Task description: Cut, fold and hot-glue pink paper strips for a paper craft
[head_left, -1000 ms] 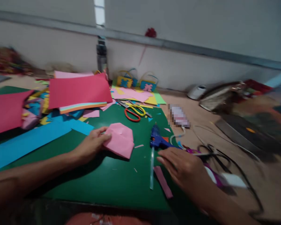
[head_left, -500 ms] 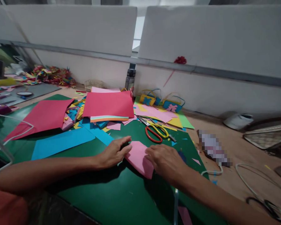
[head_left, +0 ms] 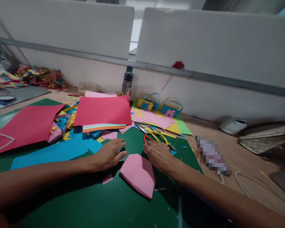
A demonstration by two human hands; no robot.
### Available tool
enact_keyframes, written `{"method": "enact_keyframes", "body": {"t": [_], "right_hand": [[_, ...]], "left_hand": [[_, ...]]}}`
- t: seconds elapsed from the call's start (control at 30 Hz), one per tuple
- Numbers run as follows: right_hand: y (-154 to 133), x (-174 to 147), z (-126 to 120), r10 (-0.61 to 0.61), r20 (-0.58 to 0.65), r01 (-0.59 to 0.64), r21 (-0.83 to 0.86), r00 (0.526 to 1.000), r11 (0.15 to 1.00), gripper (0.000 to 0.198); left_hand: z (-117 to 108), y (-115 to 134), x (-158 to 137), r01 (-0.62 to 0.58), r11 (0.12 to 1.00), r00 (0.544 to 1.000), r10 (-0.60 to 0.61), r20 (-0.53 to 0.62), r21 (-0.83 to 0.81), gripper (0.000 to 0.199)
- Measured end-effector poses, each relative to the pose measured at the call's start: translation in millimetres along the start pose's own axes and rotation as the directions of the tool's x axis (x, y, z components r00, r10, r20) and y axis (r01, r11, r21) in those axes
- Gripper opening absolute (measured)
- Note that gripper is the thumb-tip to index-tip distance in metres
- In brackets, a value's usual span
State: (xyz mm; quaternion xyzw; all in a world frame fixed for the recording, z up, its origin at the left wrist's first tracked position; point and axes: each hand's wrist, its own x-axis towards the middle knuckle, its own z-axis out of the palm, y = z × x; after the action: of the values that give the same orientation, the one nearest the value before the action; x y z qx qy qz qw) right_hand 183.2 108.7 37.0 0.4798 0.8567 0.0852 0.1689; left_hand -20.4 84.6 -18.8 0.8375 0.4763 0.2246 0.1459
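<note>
A folded pink paper piece (head_left: 139, 174) lies on the green tabletop (head_left: 85, 202), touched by neither hand. Just to its upper left is my left hand (head_left: 109, 154), empty, with thumb and fingers apart. My right hand (head_left: 159, 155) has its fingers curled on the red handle of a pair of scissors (head_left: 140, 127) and covers most of that handle. Beside it, partly under the same hand, lies a yellow-handled tool (head_left: 162, 136). A small pink scrap (head_left: 107, 179) rests below my left hand.
Red sheets (head_left: 104, 109) top a paper stack behind the hands. Blue strips (head_left: 52, 153) and another red sheet (head_left: 26, 125) lie leftward. Small paper bags (head_left: 170, 110) stand at the back, near a dark bottle (head_left: 127, 84). A blurred-out object (head_left: 212, 155) and a handbag (head_left: 263, 141) are rightward.
Both hands have let go of the folded pink paper. My right hand has moved up to the red-handled scissors; my left hand has drawn slightly left. The view has shifted a little.
</note>
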Motion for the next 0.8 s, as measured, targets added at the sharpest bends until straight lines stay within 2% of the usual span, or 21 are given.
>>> {"method": "enact_keyframes", "body": {"t": [0.1,0.2,0.3,0.43,0.57,0.67,0.8], "right_hand": [[13.6,-2.2,10.3,0.128,0.019,-0.127,-0.005,0.992,0.992,0.03],[26.1,-5.0,14.2,0.204,0.041,-0.205,0.026,0.978,0.978,0.028],[35.4,-4.5,13.1,0.256,0.053,-0.259,0.067,0.965,0.963,0.025],[39.4,1.3,13.4,0.294,0.061,-0.299,0.096,0.954,0.949,0.033],[45.6,9.2,14.0,0.271,0.1,-0.283,0.132,0.957,0.95,0.034],[65.4,16.6,10.7,0.253,0.126,-0.271,0.152,0.959,0.951,0.033],[100.2,30.9,9.4,0.353,0.086,-0.361,0.099,0.932,0.927,0.034]], "left_hand": [[-3.0,-8.4,13.1,0.002,0.993,1.0,-0.001,-0.013,0.122,0.028],[-12.1,-18.3,26.2,0.034,0.96,0.999,-0.021,-0.05,0.278,0.027],[-24.3,-27.8,35.5,0.083,0.893,0.994,-0.04,-0.105,0.442,0.034],[-31.6,-39.5,42.2,0.123,0.794,0.99,-0.059,-0.127,0.595,0.036],[-34.0,-48.8,46.1,0.131,0.731,0.991,-0.089,-0.096,0.669,0.036],[-39.7,-52.5,48.1,0.138,0.71,0.99,-0.112,-0.082,0.691,0.036],[-44.2,-59.9,53.5,0.17,0.705,0.985,-0.146,-0.093,0.689,0.032]]}}
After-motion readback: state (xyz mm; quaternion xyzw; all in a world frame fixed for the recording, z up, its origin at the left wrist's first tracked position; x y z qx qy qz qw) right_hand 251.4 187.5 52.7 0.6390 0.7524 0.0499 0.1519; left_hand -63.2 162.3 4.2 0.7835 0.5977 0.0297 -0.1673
